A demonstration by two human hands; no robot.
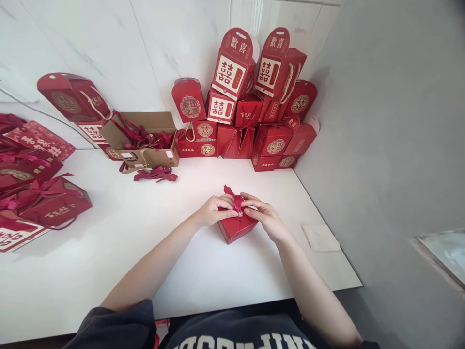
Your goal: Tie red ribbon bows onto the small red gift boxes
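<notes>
A small red gift box point(236, 229) stands on the white worktop point(127, 242), near its front edge. The left hand point(214, 210) and the right hand point(263, 216) both pinch the dark red ribbon point(236, 199) on top of the box, fingers closed on it. Behind, a pile of red boxes point(250, 111) leans at the wall, and an open cardboard box point(145, 140) with ribbons lies to its left.
</notes>
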